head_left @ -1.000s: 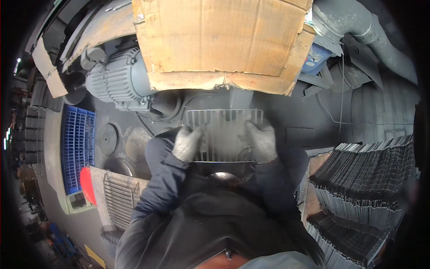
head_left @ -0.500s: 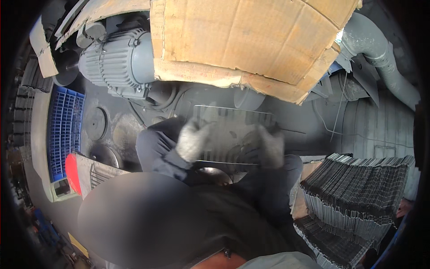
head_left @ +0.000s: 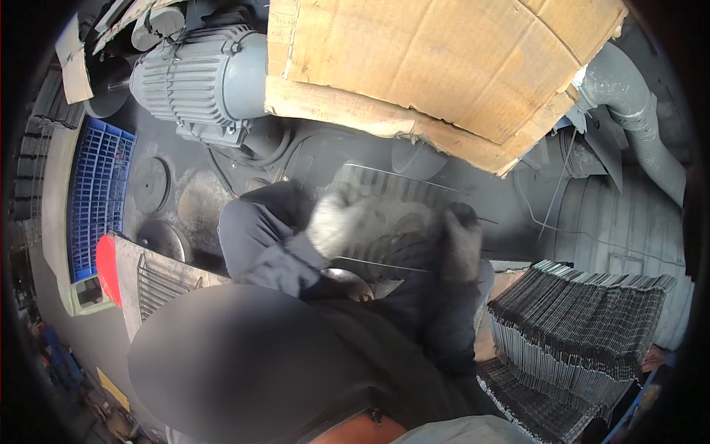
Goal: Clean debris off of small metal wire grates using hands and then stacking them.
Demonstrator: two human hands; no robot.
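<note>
Between my gloved hands, over my lap, is a thin rectangular metal plate [head_left: 396, 211] with rows of slots, blurred by motion. My left hand [head_left: 333, 226], in a pale dusty glove, is closed on the plate's left edge. At the right edge, my right hand [head_left: 460, 237] grips the plate with darker, blackened glove fingers. Below the plate, a shiny round metal part [head_left: 351, 281] shows partly, the rest hidden by my sleeves and clothing.
Slotted metal plates [head_left: 577, 318] stand in a tall stack at my right. Ahead are a grey electric motor [head_left: 192, 81], a cardboard sheet [head_left: 436, 66] and a thick grey pipe [head_left: 636, 111]. A blue plastic crate [head_left: 100, 196] and a slotted grille [head_left: 163, 285] lie left.
The plate has tilted, its right side now lower. My right hand has turned, showing its dark fingers, and my left hand has shifted slightly right. The whole view has also shifted a little.
</note>
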